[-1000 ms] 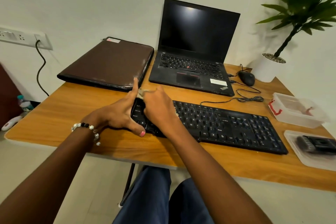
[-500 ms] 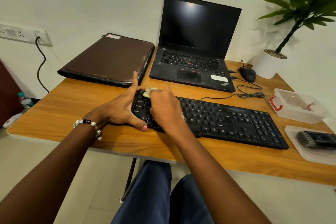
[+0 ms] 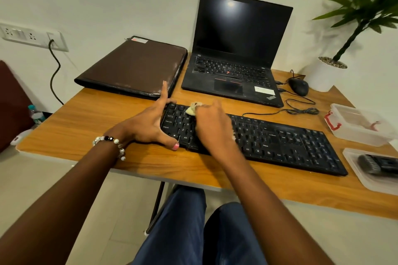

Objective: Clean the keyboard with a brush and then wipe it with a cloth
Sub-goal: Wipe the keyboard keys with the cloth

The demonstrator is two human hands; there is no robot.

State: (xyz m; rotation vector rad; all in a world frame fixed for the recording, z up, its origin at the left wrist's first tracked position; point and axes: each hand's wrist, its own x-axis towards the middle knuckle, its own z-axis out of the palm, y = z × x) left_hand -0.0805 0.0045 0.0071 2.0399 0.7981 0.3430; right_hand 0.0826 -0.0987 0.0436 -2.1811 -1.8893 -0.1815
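A black full-size keyboard [image 3: 280, 140] lies across the wooden table [image 3: 86, 127]. My left hand [image 3: 150, 122] braces its left end, index finger straight up along the far corner and thumb against the near edge. My right hand [image 3: 213, 127] presses a small pale cloth [image 3: 192, 109] onto the keys at the keyboard's left part; only a bit of cloth shows past the fingers. A dark brush [image 3: 379, 164] lies in a clear lid at the right edge.
Behind the keyboard stand an open black laptop [image 3: 234, 71] and a closed brown laptop case [image 3: 133, 69]. A mouse [image 3: 299, 86] with coiled cable, a white plant pot [image 3: 327, 75] and a clear plastic box [image 3: 357, 125] sit on the right.
My right hand with the cloth has shifted slightly right and nearer over the left keys. My left hand keeps bracing the keyboard's left end. The camera view has shifted a little.
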